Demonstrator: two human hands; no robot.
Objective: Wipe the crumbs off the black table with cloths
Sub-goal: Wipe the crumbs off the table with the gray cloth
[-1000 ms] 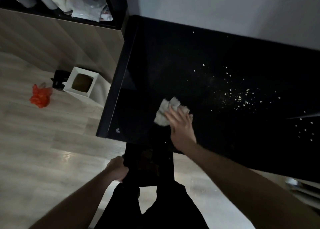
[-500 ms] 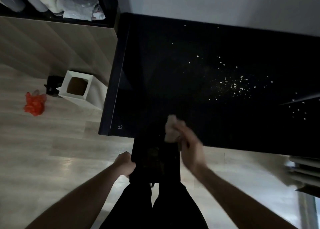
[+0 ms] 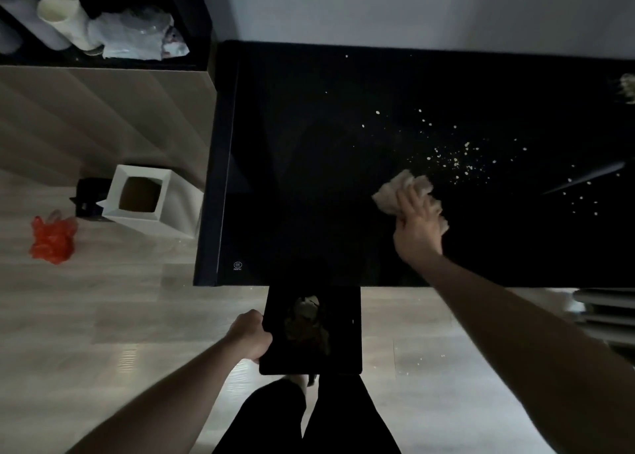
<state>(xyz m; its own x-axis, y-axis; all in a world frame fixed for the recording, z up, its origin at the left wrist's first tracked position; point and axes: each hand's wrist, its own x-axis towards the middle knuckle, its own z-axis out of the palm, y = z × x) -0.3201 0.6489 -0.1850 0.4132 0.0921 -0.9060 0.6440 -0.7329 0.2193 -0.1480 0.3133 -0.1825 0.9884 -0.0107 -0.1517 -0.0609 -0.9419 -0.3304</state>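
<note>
Right hand (image 3: 417,227) on table (image 3: 309,178), fingers curled over crumpled cloth (image 3: 402,190), just beside crumbs (image 3: 457,160). Left hand (image 3: 251,338) grips tray (image 3: 343,343) edge below table's near edge, fingers wrapped.

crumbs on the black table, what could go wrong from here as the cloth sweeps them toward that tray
The crumbs lie well right of the black tray that the left hand holds under the table edge, so a straight pull of the cloth could drop them on the floor. The right hand covers only a narrow path; the outlying crumbs may be missed.
</note>
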